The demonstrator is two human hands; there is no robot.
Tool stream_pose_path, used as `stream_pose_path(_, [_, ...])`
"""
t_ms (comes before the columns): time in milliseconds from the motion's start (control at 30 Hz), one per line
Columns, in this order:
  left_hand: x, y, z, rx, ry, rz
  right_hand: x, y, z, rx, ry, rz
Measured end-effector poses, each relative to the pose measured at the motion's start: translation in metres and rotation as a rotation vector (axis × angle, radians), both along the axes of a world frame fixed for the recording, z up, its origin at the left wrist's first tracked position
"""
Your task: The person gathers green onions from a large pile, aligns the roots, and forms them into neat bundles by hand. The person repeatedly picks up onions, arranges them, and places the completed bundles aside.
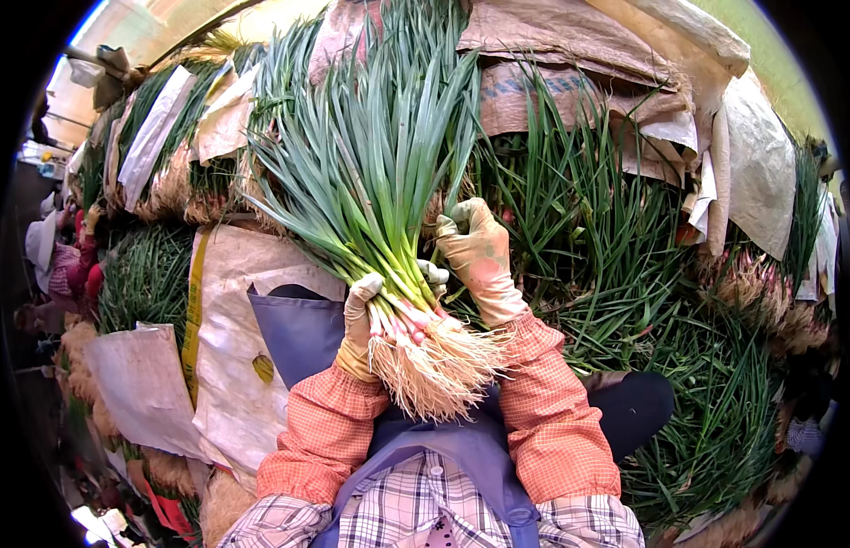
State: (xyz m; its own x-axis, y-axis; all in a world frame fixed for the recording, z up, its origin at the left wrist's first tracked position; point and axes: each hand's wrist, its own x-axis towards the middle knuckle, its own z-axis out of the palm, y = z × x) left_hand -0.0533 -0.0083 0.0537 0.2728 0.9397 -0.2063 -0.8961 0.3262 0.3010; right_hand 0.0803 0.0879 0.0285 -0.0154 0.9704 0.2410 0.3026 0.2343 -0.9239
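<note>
A bunch of green onions [391, 226] lies across my lap, its leaves fanned away from me and its pale roots [435, 373] hanging towards my body. My left hand [360, 322], in a soiled cream glove, is wrapped around the bunch just above the pinkish bulbs [397, 318]; its fingertips show on the far side of the stems. Beside the stems on the right, my gloved right hand [480, 257] has its fingers curled in. A leaf runs down to its fingertips, but whether they pinch it is hidden.
Loose green leaves [699, 411] are heaped at my right. Stacked onion bundles [575, 171] stand ahead, partly under woven sacks [569, 34]. A pale woven sack [247, 383] is spread at my left. A person in a white hat [41, 243] sits at the far left.
</note>
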Motion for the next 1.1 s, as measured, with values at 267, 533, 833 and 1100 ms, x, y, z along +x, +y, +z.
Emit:
stream_pose_path(267, [-0.002, 0.011, 0.051, 0.021, -0.052, 0.226, -0.041, 0.026, 0.017, -0.124, 0.613, -0.230])
stream_pose_path(533, [-0.040, 0.003, 0.057, 0.342, -0.050, 0.086, -0.053, 0.048, -0.080, -0.402, 0.113, -0.242])
stream_pose_path(833, [-0.029, 0.037, 0.016, 0.279, -0.085, 0.179, 0.092, 0.087, 0.068, -0.129, 0.674, -0.029])
stream_pose_path(1100, [-0.008, 0.033, -0.002, 0.243, -0.124, 0.008, 0.136, 0.045, -0.009, -0.711, 0.545, 0.173])
